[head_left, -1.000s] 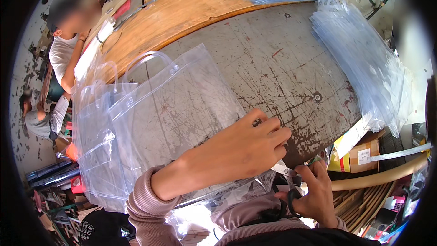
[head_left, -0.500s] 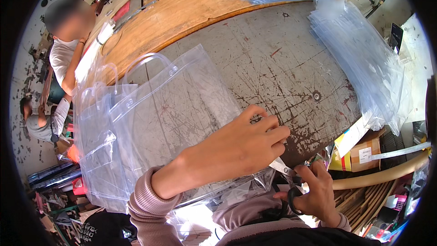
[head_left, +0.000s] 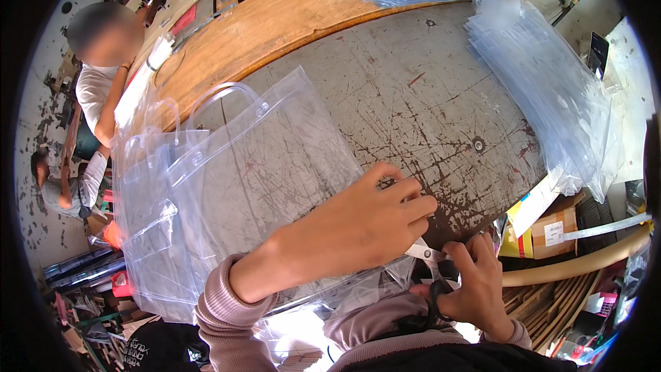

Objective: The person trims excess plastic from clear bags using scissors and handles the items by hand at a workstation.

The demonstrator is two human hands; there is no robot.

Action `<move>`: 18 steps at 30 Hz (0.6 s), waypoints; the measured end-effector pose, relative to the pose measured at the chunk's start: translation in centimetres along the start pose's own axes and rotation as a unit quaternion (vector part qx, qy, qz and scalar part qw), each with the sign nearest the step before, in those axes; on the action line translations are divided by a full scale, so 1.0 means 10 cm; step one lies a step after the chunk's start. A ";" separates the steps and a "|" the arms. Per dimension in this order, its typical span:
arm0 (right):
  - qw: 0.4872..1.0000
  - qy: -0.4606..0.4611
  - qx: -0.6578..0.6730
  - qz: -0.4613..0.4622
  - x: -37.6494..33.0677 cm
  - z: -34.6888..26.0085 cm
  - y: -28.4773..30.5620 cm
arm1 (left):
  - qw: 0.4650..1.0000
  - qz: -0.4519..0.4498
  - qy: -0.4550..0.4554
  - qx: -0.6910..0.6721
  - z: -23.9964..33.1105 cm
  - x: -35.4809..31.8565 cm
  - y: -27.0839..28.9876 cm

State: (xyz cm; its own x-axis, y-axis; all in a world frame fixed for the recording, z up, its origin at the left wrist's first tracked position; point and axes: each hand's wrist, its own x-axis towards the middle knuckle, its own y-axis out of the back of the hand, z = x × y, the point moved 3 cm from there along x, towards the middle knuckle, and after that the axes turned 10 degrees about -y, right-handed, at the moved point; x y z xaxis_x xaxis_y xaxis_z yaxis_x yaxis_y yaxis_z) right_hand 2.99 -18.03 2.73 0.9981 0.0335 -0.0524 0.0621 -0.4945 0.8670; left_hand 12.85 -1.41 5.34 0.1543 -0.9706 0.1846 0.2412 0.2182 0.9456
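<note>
Clear plastic handle bag [head_left: 268,172] is lying flat on the worn grey worktable [head_left: 427,110], its looped handle pointing away from us and its near edge overhanging the table's front. We are pressing our left hand [head_left: 358,224] palm-down on the bag's near right corner, fingers together and curled slightly over the edge, pinning the film. Our right hand [head_left: 475,282] is closed around the dark loops of a pair of scissors [head_left: 428,262], whose pale blades are reaching under the left fingertips toward the bag's edge; we cannot tell how far the blades are parted.

Judgement on technique: we are keeping the film taut under the left palm so that it does not bunch between the blades, and we are holding the fingertips clear of the cutting line. Short, controlled snips along the seam would suit this slippery sheet better than one long stroke.

Materials: the bag is glossy, transparent, soft vinyl with welded seams and small snap studs at the handle. More such bags are lying stacked at its left [head_left: 148,234]. The tabletop is scratched, rust-flecked metal, bordered by a curved orange wooden board [head_left: 275,27]. A pile of clear bluish sheets [head_left: 551,89] is resting at the right.
</note>
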 end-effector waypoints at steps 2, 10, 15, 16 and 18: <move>1.000 0.005 0.001 -0.002 0.01 0.01 -0.01 | 1.000 0.009 0.004 -0.029 -0.02 0.00 0.04; 1.000 0.014 0.019 -0.010 0.02 0.00 0.00 | 0.999 0.024 0.001 -0.038 -0.02 -0.01 0.04; 0.999 0.008 0.030 -0.026 -0.02 0.04 -0.04 | 0.999 0.026 -0.002 -0.042 -0.05 -0.03 0.07; 0.999 0.010 0.032 -0.026 -0.03 0.04 -0.05 | 0.999 0.026 0.007 -0.043 -0.05 -0.04 0.08; 0.999 0.007 0.033 -0.002 -0.04 0.04 -0.06 | 0.999 0.024 0.019 -0.041 -0.06 -0.07 0.15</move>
State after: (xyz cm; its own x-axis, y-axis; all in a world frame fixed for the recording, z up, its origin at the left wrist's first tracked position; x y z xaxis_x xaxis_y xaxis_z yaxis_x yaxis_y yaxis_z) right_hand 2.54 -18.11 2.04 0.9977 0.0478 -0.0490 0.0673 -0.5511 0.8317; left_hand 13.62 -0.37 6.45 0.2033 -0.9545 0.2183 0.3108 0.2743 0.9100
